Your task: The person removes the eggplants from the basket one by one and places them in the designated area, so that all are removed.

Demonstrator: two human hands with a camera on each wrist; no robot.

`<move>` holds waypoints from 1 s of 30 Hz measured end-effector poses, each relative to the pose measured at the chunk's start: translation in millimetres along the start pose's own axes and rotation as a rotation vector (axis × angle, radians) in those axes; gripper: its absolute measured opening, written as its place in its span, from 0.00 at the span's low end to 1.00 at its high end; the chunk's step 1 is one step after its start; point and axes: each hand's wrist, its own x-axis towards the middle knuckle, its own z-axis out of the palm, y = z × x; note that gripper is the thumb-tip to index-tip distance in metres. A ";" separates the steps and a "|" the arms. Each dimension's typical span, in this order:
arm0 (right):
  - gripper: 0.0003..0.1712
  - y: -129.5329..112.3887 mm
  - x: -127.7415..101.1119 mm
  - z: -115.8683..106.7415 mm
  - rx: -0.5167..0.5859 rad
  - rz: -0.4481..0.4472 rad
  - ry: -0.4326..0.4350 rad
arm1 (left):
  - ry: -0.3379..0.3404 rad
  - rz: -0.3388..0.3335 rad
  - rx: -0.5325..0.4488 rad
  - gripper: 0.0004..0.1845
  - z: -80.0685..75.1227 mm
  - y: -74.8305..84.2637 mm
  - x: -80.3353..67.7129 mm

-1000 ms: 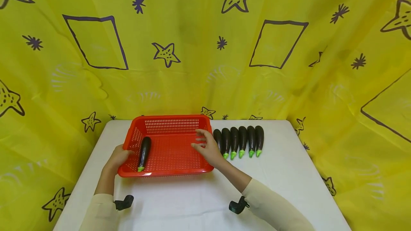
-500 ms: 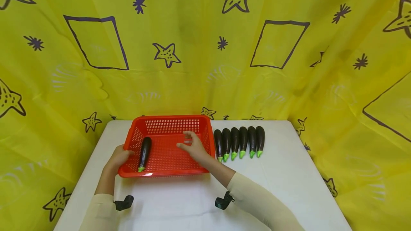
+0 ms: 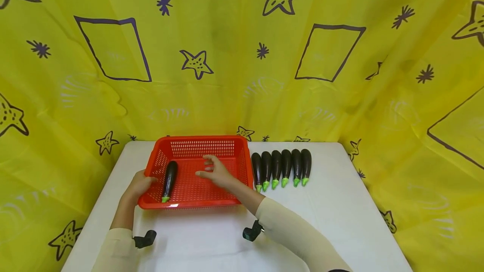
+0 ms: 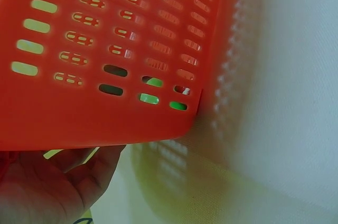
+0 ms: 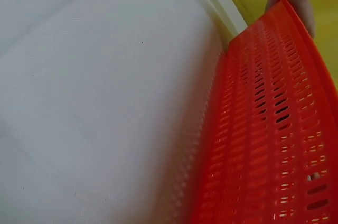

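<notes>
A red perforated basket stands on the white table. One dark eggplant with a green stem lies along the basket's left side. My left hand grips the basket's left rim. In the left wrist view that hand lies against the outside of the basket wall. My right hand hovers over the middle of the basket floor, fingers relaxed and spread, holding nothing. The right wrist view shows only the basket wall and the bare table.
Several more eggplants lie side by side in a row just right of the basket, green stems toward me. Yellow patterned cloth closes off the back and both sides of the table.
My right hand has moved left, from the basket's right wall beside the eggplant row to over the basket's middle, empty throughout. The left hand and basket have stayed put.
</notes>
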 end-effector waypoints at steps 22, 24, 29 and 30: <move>0.39 4.8 33.7 27.9 -0.062 0.043 -0.057 | 0.015 0.001 0.032 0.25 -0.6 1.0 -0.4; 0.39 4.0 36.1 30.7 -0.077 0.049 -0.060 | 0.017 0.007 0.028 0.25 -0.3 0.4 0.1; 0.37 3.9 43.1 37.3 -0.099 0.058 -0.072 | 0.020 0.012 0.023 0.24 0.0 1.0 0.4; 0.37 3.9 44.0 38.1 -0.099 0.061 -0.076 | 0.019 0.013 0.023 0.24 0.1 1.7 -0.1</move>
